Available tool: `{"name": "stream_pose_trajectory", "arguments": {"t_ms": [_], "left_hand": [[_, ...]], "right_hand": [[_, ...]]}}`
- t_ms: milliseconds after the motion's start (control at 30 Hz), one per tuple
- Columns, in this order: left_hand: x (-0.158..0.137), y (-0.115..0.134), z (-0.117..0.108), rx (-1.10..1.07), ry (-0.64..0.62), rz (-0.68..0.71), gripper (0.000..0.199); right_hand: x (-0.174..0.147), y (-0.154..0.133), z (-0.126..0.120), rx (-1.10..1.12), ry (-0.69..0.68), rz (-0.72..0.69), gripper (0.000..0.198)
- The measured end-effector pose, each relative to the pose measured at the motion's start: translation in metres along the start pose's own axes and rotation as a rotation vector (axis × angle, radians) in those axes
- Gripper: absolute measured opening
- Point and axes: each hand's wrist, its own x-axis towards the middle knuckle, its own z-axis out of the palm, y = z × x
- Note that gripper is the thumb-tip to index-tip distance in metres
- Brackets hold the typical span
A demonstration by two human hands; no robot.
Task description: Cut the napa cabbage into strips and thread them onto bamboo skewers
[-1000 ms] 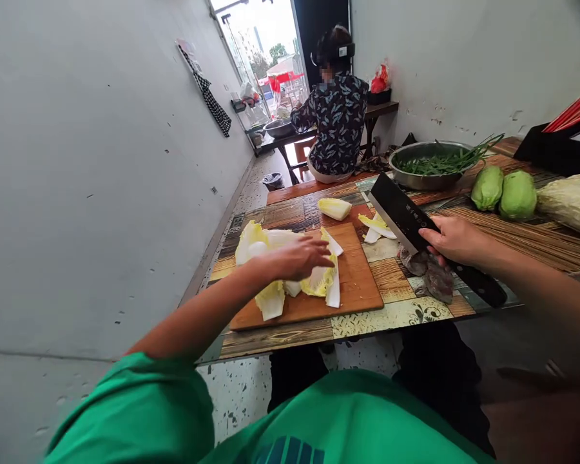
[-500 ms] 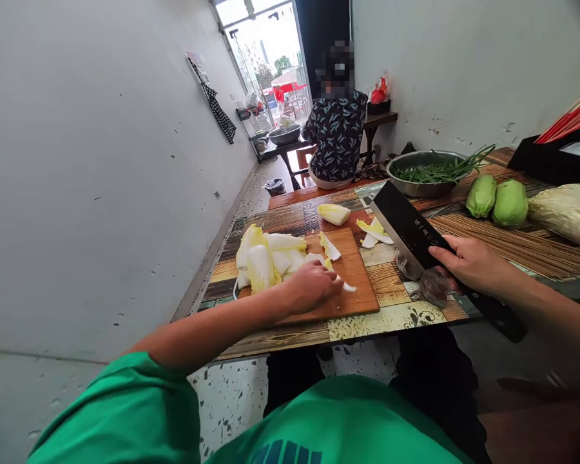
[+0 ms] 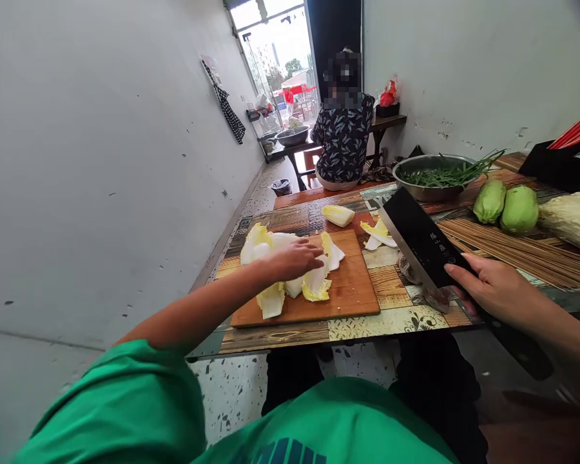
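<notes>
Pale yellow-white napa cabbage leaves [image 3: 317, 287] lie in a loose pile on a wooden cutting board [image 3: 355, 293]. My left hand [image 3: 296, 259] reaches over the pile with its fingers stretched out, covering some of the leaves; whether it touches them I cannot tell. In my right hand [image 3: 486, 281] is a black-bladed cleaver [image 3: 415, 235], held by the handle end with the blade tilted up, to the right of the board. Under the cleaver, at the table's edge, is a crumpled brownish cloth-like bundle [image 3: 437, 298], partly hidden.
Beyond the board lie a cabbage heart [image 3: 338, 215] and loose leaf strips [image 3: 381, 234]. Rightward are a metal bowl of greens [image 3: 432, 192], thin wooden skewers [image 3: 517, 248], two green squashes [image 3: 519, 209] and a wrapped pale bundle [image 3: 577, 218]. A person [image 3: 343, 138] sits ahead, back turned.
My left hand has gone from the board's middle up and left over the pile, its fingers now extended. Leaves lie spread nearer the board's front. The cleaver has shifted slightly right and down.
</notes>
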Motion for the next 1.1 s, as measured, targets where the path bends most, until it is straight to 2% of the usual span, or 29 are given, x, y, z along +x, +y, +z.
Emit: {"name": "stream_pose_trajectory", "arguments": {"t_ms": [100, 167, 267, 400, 533, 633, 700, 800, 867, 933, 1033, 1100], "left_hand": [[-0.026, 0.025, -0.001, -0.03, -0.112, 0.09, 0.06], [-0.033, 0.046, 0.003, -0.042, -0.128, 0.067, 0.066], [-0.032, 0.069, 0.016, -0.016, -0.087, -0.012, 0.043], [-0.038, 0.078, 0.025, 0.004, -0.053, 0.012, 0.02], [-0.057, 0.087, 0.013, 0.016, -0.005, 0.071, 0.014], [-0.066, 0.098, 0.001, 0.019, 0.106, 0.112, 0.02], [-0.064, 0.099, -0.001, 0.027, 0.2, 0.167, 0.02], [-0.049, 0.086, 0.009, 0.046, 0.278, 0.195, 0.019], [-0.038, 0.074, 0.02, 0.03, 0.266, 0.157, 0.02], [-0.028, 0.068, 0.029, 0.002, 0.249, 0.056, 0.021], [-0.018, 0.078, 0.031, -0.029, 0.301, -0.176, 0.021], [-0.009, 0.094, 0.027, -0.054, 0.339, -0.263, 0.02]], "right_hand": [[-0.002, 0.001, 0.0, 0.023, -0.006, -0.009, 0.028], [-0.003, -0.004, 0.001, 0.03, -0.011, 0.013, 0.026], [-0.005, -0.013, 0.003, 0.061, -0.018, 0.047, 0.024], [-0.008, -0.019, 0.006, 0.081, -0.035, 0.055, 0.025], [-0.012, -0.025, 0.006, 0.024, -0.03, 0.077, 0.027], [-0.013, -0.029, 0.005, 0.03, -0.041, 0.074, 0.028], [-0.013, -0.029, 0.006, 0.035, -0.047, 0.074, 0.028], [-0.012, -0.025, 0.01, 0.019, -0.043, 0.056, 0.028], [-0.012, -0.02, 0.014, 0.029, -0.064, 0.019, 0.027], [-0.013, -0.018, 0.018, 0.014, -0.095, -0.015, 0.026], [-0.016, -0.02, 0.021, -0.111, -0.134, -0.066, 0.027], [-0.015, -0.026, 0.023, -0.22, -0.133, -0.102, 0.027]]}}
